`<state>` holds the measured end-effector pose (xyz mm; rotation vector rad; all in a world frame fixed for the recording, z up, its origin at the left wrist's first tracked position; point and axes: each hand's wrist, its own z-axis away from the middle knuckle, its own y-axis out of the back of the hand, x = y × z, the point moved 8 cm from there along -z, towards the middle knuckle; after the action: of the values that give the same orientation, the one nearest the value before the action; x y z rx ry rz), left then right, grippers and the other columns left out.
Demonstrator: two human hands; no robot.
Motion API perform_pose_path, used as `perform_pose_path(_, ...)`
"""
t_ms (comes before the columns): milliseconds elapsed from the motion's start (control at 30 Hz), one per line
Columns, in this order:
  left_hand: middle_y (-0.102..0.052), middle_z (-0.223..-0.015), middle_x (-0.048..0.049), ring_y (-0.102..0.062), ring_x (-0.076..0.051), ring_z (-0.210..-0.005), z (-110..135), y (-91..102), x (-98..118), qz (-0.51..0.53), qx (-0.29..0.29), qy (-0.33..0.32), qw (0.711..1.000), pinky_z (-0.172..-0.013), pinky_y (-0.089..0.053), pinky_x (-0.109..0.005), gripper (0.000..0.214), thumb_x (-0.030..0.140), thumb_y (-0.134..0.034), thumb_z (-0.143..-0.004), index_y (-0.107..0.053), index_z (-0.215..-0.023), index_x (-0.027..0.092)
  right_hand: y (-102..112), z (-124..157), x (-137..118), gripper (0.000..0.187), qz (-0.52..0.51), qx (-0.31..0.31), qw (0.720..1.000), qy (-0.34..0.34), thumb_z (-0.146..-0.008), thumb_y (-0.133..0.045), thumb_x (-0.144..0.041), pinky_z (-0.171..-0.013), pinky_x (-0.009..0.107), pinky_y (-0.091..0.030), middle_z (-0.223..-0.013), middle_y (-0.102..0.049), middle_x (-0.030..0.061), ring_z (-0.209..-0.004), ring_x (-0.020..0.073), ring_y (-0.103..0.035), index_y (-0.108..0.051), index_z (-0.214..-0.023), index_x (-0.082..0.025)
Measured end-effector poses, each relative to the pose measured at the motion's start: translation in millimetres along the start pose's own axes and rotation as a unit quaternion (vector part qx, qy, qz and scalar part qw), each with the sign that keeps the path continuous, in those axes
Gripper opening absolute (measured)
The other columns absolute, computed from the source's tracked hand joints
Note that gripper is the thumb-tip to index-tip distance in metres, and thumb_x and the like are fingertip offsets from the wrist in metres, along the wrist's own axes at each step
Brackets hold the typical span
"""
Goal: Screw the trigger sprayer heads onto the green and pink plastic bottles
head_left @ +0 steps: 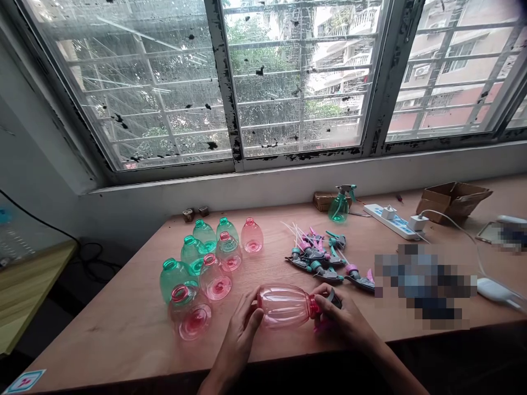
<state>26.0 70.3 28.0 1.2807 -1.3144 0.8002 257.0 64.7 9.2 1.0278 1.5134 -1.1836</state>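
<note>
A pink clear plastic bottle (284,305) lies on its side near the front edge of the wooden table (123,323). My left hand (242,323) is closed around its base end. My right hand (341,315) is closed on a grey and pink spray trigger head (332,299) at the bottle's neck. Left of my hands stand several empty pink bottles (214,280) and green bottles (181,274) without caps. Behind the held bottle lies a pile of loose spray trigger heads (319,255) in pink and teal.
A finished green spray bottle (341,206) stands at the back by the wall. A white power strip (391,219), a cardboard box (453,200) and white cables lie at the right. A window runs behind the table. A lower yellow table (24,285) stands at the left.
</note>
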Motion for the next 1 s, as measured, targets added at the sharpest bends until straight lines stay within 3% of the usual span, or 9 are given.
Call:
perform_pose_path(67,-0.052,-0.148,-0.0058,-0.044,-0.034,-0.138,2,-4.8,1,0.015,-0.032,0.011,0.999,-0.115,-0.037,-0.050,0.055,0.053,-0.058,-0.093,-0.050,-0.142,0.030,2,-1,2,0.032,-0.001,0.001,1.000,-0.001,-0.087,-0.069,-0.049,-0.051,0.028,-0.056,-0.069,-0.069,0.0006,-0.055,0.0169,-0.066,-0.061,-0.085,-0.018)
perform_pose_path(200,-0.033,-0.160,-0.0014,-0.033,-0.031,-0.145,11,-12.7,6,0.028,-0.073,-0.008,0.997,-0.118,-0.033,-0.049,0.060,0.043,-0.059,-0.095,-0.035,-0.150,0.036,7,-5,7,0.033,-0.020,0.012,1.000,-0.019,-0.088,-0.067,-0.051,-0.051,0.029,-0.057,-0.070,-0.069,0.0007,-0.054,0.0178,-0.067,-0.059,-0.084,-0.019)
perform_pose_path(433,-0.029,-0.161,-0.0069,-0.032,-0.034,-0.146,11,-11.3,6,0.086,-0.074,-0.020,0.993,-0.119,-0.031,-0.050,0.069,0.047,-0.064,-0.092,-0.034,-0.151,0.031,4,-3,5,0.035,-0.004,0.007,1.000,-0.027,-0.086,-0.070,-0.052,-0.052,0.030,-0.057,-0.067,-0.068,-0.0001,-0.054,0.0177,-0.066,-0.060,-0.085,-0.018)
perform_pose_path(567,-0.029,-0.162,-0.0041,-0.021,-0.031,-0.150,6,-7.3,-2,0.028,-0.046,0.008,0.999,-0.124,-0.016,-0.050,0.068,0.045,-0.067,-0.090,-0.038,-0.150,0.030,-2,0,2,0.034,0.009,-0.011,0.999,-0.039,-0.084,-0.072,-0.049,-0.054,0.030,-0.060,-0.070,-0.069,0.0006,-0.060,0.0185,-0.068,-0.060,-0.088,-0.018)
perform_pose_path(667,-0.031,-0.161,-0.0020,-0.028,-0.029,-0.148,5,-10.9,-2,0.040,-0.059,0.013,0.997,-0.123,-0.019,-0.049,0.068,0.040,-0.066,-0.092,-0.033,-0.151,0.034,-2,2,7,0.041,0.013,-0.012,0.998,-0.065,-0.077,-0.079,-0.049,-0.054,0.032,-0.061,-0.065,-0.071,-0.0006,-0.058,0.0197,-0.068,-0.058,-0.096,-0.020)
perform_pose_path(800,-0.029,-0.162,-0.0016,-0.034,-0.030,-0.145,9,-13.7,5,0.044,-0.081,-0.026,0.995,-0.121,-0.026,-0.049,0.069,0.036,-0.066,-0.092,-0.031,-0.151,0.040,4,0,14,0.043,0.011,-0.013,0.997,-0.070,-0.076,-0.082,-0.045,-0.051,0.029,-0.058,-0.060,-0.069,-0.0025,-0.052,0.0175,-0.066,-0.056,-0.099,-0.020)
perform_pose_path(933,-0.024,-0.163,-0.0029,-0.026,-0.029,-0.148,13,-11.9,12,-0.034,-0.065,-0.076,0.994,-0.122,-0.021,-0.051,0.067,0.033,-0.068,-0.092,-0.035,-0.149,0.039,4,-3,17,0.035,-0.016,-0.027,0.998,-0.062,-0.081,-0.076,-0.047,-0.048,0.029,-0.056,-0.057,-0.066,-0.0036,-0.047,0.0157,-0.063,-0.056,-0.090,-0.019)
perform_pose_path(1000,-0.025,-0.163,-0.0036,-0.021,-0.031,-0.150,14,-13.2,16,-0.039,-0.058,-0.090,0.993,-0.122,-0.018,-0.053,0.072,0.041,-0.072,-0.087,-0.036,-0.149,0.039,3,-3,14,0.035,-0.014,-0.014,0.999,-0.048,-0.082,-0.074,-0.048,-0.047,0.029,-0.056,-0.058,-0.063,-0.0043,-0.047,0.0158,-0.063,-0.056,-0.087,-0.019)
